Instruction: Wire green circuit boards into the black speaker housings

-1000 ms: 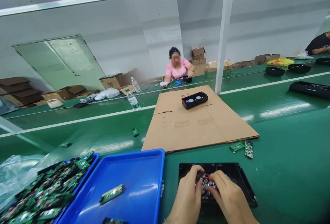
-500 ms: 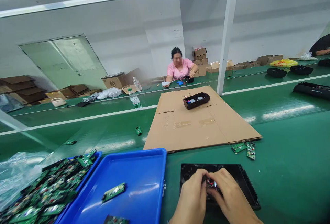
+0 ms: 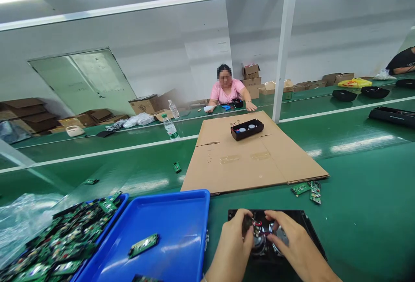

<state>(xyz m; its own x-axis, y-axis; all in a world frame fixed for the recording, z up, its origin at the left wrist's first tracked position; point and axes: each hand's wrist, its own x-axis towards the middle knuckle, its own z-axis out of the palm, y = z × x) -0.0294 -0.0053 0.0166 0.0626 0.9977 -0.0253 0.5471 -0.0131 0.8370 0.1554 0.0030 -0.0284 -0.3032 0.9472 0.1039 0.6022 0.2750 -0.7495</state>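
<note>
A black plastic housing (image 3: pixel 301 221) lies on the green bench in front of me, with round silver speakers (image 3: pixel 259 247) inside it. Over its left half, my left hand (image 3: pixel 235 241) is closed on a small dark part with wires (image 3: pixel 247 225), probably a circuit board, mostly covered by the fingers. Red and dark wires (image 3: pixel 258 224) run from there toward the right. My right hand (image 3: pixel 292 241) is above the housing's right half. Its thumb and forefinger are apart, the thumb tip close to the wires.
Left stands a blue tray (image 3: pixel 168 213) with a green circuit board (image 3: pixel 143 245); another tray beside it is heaped with boards (image 3: pixel 65 234). Ahead, a cardboard sheet (image 3: pixel 240 174) bears an open black speaker box (image 3: pixel 247 129). Two boards (image 3: pixel 306 190) lie right. A co-worker (image 3: pixel 227 87) sits opposite.
My hands, close together before, have moved apart, showing the speakers and wires between them. The co-worker's arm has reached out toward the cardboard sheet.
</note>
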